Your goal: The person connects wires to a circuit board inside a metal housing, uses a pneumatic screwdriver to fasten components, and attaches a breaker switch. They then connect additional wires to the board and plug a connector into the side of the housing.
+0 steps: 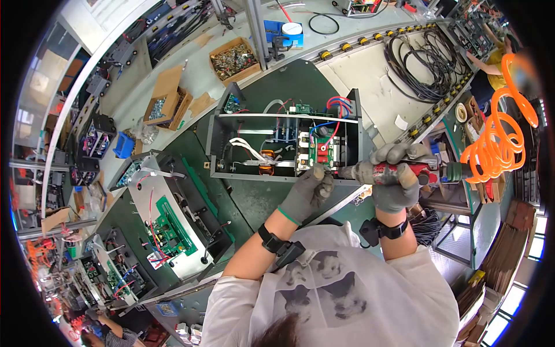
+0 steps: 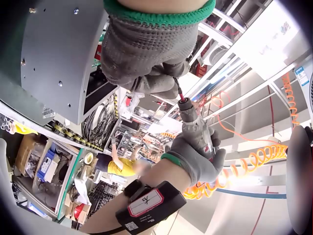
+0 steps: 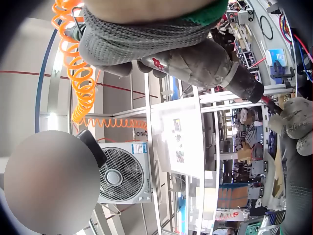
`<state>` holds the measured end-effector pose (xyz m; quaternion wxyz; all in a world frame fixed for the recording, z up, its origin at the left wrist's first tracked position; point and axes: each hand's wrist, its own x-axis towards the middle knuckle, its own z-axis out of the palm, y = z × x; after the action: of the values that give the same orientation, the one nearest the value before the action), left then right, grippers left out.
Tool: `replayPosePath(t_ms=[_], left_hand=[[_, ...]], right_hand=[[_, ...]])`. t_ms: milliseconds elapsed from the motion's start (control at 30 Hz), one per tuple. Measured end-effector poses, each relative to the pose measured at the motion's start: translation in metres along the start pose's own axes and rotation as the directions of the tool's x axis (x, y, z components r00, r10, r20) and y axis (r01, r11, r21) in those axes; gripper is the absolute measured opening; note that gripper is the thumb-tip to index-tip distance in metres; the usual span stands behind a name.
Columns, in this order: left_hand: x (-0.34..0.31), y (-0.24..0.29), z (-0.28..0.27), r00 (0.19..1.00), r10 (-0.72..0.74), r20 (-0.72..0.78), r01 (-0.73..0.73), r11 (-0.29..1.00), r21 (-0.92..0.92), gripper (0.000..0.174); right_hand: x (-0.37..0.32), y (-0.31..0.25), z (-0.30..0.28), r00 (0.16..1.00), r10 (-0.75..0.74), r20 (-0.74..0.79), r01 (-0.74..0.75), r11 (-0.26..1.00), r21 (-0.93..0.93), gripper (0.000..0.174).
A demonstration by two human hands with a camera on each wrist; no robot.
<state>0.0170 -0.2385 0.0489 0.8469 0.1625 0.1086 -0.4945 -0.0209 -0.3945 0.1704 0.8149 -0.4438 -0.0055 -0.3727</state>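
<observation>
My gloved right hand (image 1: 396,194) grips a pneumatic screwdriver (image 2: 193,125), its body level and its nose towards the left. At the tool's front, curled fingers of my gloved left hand (image 1: 306,195) pinch the screwdriver bit (image 3: 270,104) near its tip. Whether a screw sits in those fingertips I cannot tell. Both hands are at the near edge of an open dark metal chassis (image 1: 364,147). Inside it are a green circuit board (image 1: 324,151), red and blue wires, white leads and a copper-wound coil (image 1: 266,162).
An orange coiled air hose (image 1: 503,133) runs from the tool's rear. Another open chassis (image 1: 191,231) stands left on the bench. Behind are cardboard boxes of small parts (image 1: 234,61), a blue bin (image 1: 124,144) and coiled black cable (image 1: 422,66). Another person (image 2: 124,166) is farther off.
</observation>
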Motion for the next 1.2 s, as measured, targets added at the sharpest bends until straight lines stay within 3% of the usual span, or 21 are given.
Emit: replayPosePath(t_ms=[133, 233, 367, 433, 467, 500, 567, 700, 767, 833, 867, 933, 967, 1000, 1033, 1067, 1100, 1167, 1200], left_hand=[[0.000, 0.000, 0.004, 0.995, 0.079, 0.063, -0.087, 0.987, 0.138, 0.022], [-0.001, 0.001, 0.010, 0.996, 0.060, 0.059, -0.069, 0.983, 0.173, 0.026], [-0.001, 0.012, 0.021, 1.000, -0.007, -0.031, 0.015, 0.968, 0.251, 0.033], [0.010, 0.029, 0.025, 0.993, 0.068, -0.092, -0.027, 0.921, 0.390, 0.036], [0.017, 0.030, 0.029, 0.932, 0.325, -0.160, -0.075, 0.603, 0.794, 0.037], [0.033, 0.026, 0.018, 0.854, 0.517, 0.059, -0.164, 0.159, 0.973, 0.036], [0.045, 0.023, 0.011, 0.716, 0.595, 0.365, -0.047, -0.480, 0.876, 0.032], [0.065, 0.020, 0.004, 0.770, 0.542, 0.336, 0.050, -0.577, 0.815, 0.024], [0.070, 0.019, 0.002, 0.760, 0.494, 0.422, 0.103, -0.733, 0.672, 0.015], [0.071, 0.018, 0.003, 0.766, 0.494, 0.411, 0.112, -0.732, 0.672, 0.014], [0.073, 0.019, 0.004, 0.767, 0.494, 0.410, 0.079, -0.706, 0.704, 0.012], [0.080, 0.022, 0.007, 0.774, 0.522, 0.358, 0.007, -0.573, 0.819, 0.012], [0.084, 0.022, 0.014, 0.778, 0.517, 0.356, 0.009, -0.576, 0.818, 0.012], [0.086, 0.023, 0.023, 0.847, 0.526, 0.078, 0.082, -0.275, 0.958, 0.012], [0.091, 0.023, 0.028, 0.877, 0.441, -0.191, 0.190, 0.047, 0.981, 0.012], [0.101, 0.024, 0.030, 0.878, 0.317, -0.360, 0.260, 0.314, 0.913, 0.016], [0.104, 0.021, 0.031, 0.876, 0.318, -0.363, 0.263, 0.315, 0.912, 0.016], [0.107, 0.014, 0.038, 0.837, 0.304, -0.455, 0.201, 0.604, 0.772, 0.017], [0.111, 0.008, 0.027, 0.847, 0.324, -0.421, 0.193, 0.550, 0.812, 0.014]], right_hand=[[-0.002, -0.001, -0.008, 0.998, -0.030, 0.063, 0.031, 0.999, -0.010, 0.033], [-0.003, -0.002, -0.011, 0.998, -0.040, 0.049, 0.039, 0.999, 0.022, 0.033], [0.000, -0.008, -0.019, 0.997, -0.029, -0.078, 0.032, 0.999, 0.038, 0.032], [0.002, -0.010, -0.026, 0.991, -0.034, -0.129, 0.040, 0.998, 0.050, 0.031], [0.003, -0.011, -0.031, 0.984, -0.048, -0.171, 0.053, 0.998, 0.025, 0.030], [0.003, -0.011, -0.036, 0.975, -0.062, -0.214, 0.064, 0.998, -0.001, 0.029], [0.002, -0.013, -0.042, 0.963, -0.068, -0.262, 0.071, 0.997, 0.003, 0.028], [0.000, -0.017, -0.054, 0.959, -0.103, -0.263, 0.089, 0.994, -0.065, 0.027], [0.000, -0.019, -0.059, 0.961, -0.114, -0.251, 0.093, 0.991, -0.093, 0.027], [0.001, -0.019, -0.062, 0.960, -0.133, -0.248, 0.104, 0.987, -0.127, 0.028], [0.001, -0.019, -0.063, 0.936, -0.147, -0.320, 0.117, 0.987, -0.112, 0.027], [0.001, -0.014, -0.070, 0.931, -0.156, -0.331, 0.122, 0.985, -0.121, 0.027], [0.002, -0.011, -0.073, 0.930, -0.163, -0.331, 0.127, 0.984, -0.128, 0.028], [0.003, -0.009, -0.073, 0.916, -0.158, -0.369, 0.115, 0.984, -0.137, 0.028], [0.004, -0.007, -0.072, 0.915, -0.154, -0.372, 0.111, 0.985, -0.135, 0.028], [0.005, -0.005, -0.071, 0.914, -0.154, -0.376, 0.112, 0.985, -0.131, 0.028], [0.007, -0.003, -0.069, 0.912, -0.155, -0.381, 0.113, 0.985, -0.129, 0.028], [0.009, 0.001, -0.066, 0.909, -0.159, -0.386, 0.112, 0.984, -0.142, 0.028], [0.009, 0.003, -0.065, 0.913, -0.138, -0.383, 0.093, 0.987, -0.135, 0.028]])
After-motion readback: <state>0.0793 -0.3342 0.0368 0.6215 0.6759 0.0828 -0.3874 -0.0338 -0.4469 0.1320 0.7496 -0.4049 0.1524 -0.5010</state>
